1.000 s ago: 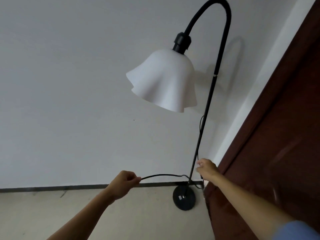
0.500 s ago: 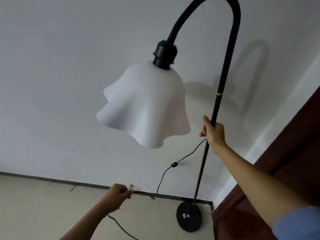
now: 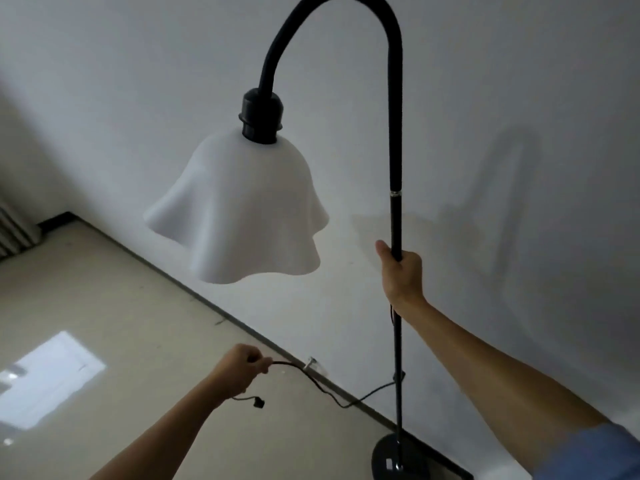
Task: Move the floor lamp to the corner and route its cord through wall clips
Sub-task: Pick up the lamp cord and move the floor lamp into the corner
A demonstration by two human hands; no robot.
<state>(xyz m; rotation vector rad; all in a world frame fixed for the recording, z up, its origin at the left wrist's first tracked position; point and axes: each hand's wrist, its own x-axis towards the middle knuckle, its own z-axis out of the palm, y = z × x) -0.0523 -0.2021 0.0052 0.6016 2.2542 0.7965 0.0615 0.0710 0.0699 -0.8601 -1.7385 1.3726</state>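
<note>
A black floor lamp stands close to the white wall, its thin pole (image 3: 396, 216) curving over to a wavy white shade (image 3: 239, 209). Its round black base (image 3: 398, 460) rests on the floor at the skirting. My right hand (image 3: 401, 271) is wrapped around the pole at mid height. My left hand (image 3: 239, 372) is closed on the black cord (image 3: 311, 381), which sags from the pole's lower part to my fist. An inline switch (image 3: 258, 404) dangles below that hand. A small clear wall clip (image 3: 311, 362) sits on the wall just above the skirting, near the cord.
A dark skirting strip (image 3: 194, 292) runs along the foot of the white wall. The floor is beige tile with a bright patch of light (image 3: 52, 375) at the left. A ribbed radiator-like edge (image 3: 14, 230) shows at the far left.
The view has swung left, so the brown door is out of sight. My right hand went from the lamp's foot up to mid pole. My left hand still holds the cord.
</note>
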